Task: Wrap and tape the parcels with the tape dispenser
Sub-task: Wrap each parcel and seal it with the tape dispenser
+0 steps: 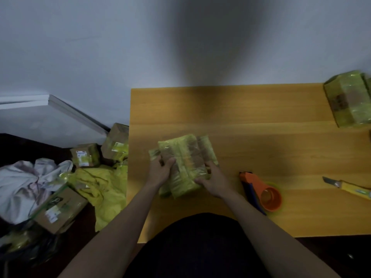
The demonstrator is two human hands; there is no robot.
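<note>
A cardboard parcel (186,157) wrapped in yellow-green tape lies on the wooden table (251,117), near its left front. My left hand (160,170) grips the parcel's left side, thumb on top. My right hand (213,179) holds its right front corner, fingers curled against the edge. The orange and blue tape dispenser (263,192) lies on the table just right of my right hand, untouched. A second taped parcel (349,99) sits at the table's far right corner.
A yellow utility knife (349,187) lies at the right edge of the table. On the floor to the left are several cardboard boxes (60,209), yellow plastic wrap (100,189) and a pale cloth (24,181). A white wall stands behind the table.
</note>
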